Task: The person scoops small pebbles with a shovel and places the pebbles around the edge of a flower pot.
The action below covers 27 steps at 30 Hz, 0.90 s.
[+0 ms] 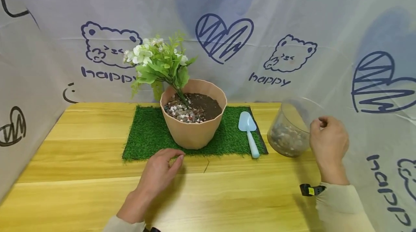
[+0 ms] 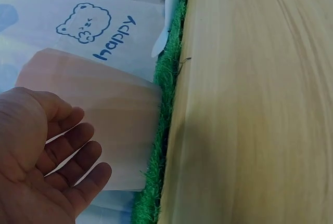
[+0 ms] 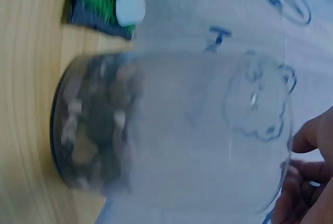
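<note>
A peach flower pot (image 1: 195, 132) holds dark soil (image 1: 208, 105), pebbles (image 1: 186, 114) and a leafy plant (image 1: 162, 66) with white flowers, which leans left. In front of it is my left hand (image 1: 160, 170), its fingers loosely bent and holding nothing. In the left wrist view the fingertips (image 2: 88, 130) appear before the pot wall, and contact cannot be told. At the right, my right hand (image 1: 329, 145) pinches the rim of a clear plastic container (image 1: 289, 134) with stones in its bottom. The right wrist view shows the thumb and a finger at that rim, with the stones blurred.
Under the pot lies a green turf mat (image 1: 149, 134) on the wooden table (image 1: 81, 174). A light blue trowel (image 1: 250, 131) rests on the mat's right part, between pot and container. Printed white cloth (image 1: 227, 4) hangs behind and at both sides.
</note>
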Available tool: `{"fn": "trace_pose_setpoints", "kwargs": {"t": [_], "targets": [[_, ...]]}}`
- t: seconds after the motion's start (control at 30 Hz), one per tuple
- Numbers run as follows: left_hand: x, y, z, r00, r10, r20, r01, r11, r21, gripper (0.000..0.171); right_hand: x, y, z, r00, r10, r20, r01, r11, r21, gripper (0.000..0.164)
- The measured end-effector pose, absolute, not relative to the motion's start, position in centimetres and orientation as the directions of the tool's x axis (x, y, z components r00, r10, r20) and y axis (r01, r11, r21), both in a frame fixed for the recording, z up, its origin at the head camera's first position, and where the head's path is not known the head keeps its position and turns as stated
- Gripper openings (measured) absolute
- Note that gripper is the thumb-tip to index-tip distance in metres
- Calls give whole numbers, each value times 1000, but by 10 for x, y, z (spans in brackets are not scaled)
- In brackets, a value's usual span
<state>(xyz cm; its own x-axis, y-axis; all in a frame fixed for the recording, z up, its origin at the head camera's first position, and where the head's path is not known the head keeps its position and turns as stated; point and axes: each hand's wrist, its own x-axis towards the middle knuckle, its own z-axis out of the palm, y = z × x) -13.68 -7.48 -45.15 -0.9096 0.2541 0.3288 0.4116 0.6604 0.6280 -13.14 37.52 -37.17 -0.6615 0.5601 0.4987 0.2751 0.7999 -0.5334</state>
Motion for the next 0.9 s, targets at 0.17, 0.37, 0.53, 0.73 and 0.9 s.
{"fn": "trace_pose_setpoints", "kwargs": {"t": [0.17,0.37,0.53,0.73,0.9], "targets": [[-140,-76,-458,-917,246,315,396,664,635,14,-140,392,-372,-716,635,290,403,715,-572,59],[-141,-75,-462,-926,248,284,376,671,639,16,-144,406,-368,-731,670,127,487,644,-590,71],[-140,-74,-463,-930,245,276,368,677,638,16,-143,418,-362,-795,606,-33,521,653,-549,76],[-140,-75,-464,-930,249,269,366,679,636,16,-142,427,-358,-836,533,-130,495,631,-598,76],[-139,-77,-463,-933,247,261,359,680,639,17,-141,429,-354,-858,493,-140,491,713,-500,58]]}}
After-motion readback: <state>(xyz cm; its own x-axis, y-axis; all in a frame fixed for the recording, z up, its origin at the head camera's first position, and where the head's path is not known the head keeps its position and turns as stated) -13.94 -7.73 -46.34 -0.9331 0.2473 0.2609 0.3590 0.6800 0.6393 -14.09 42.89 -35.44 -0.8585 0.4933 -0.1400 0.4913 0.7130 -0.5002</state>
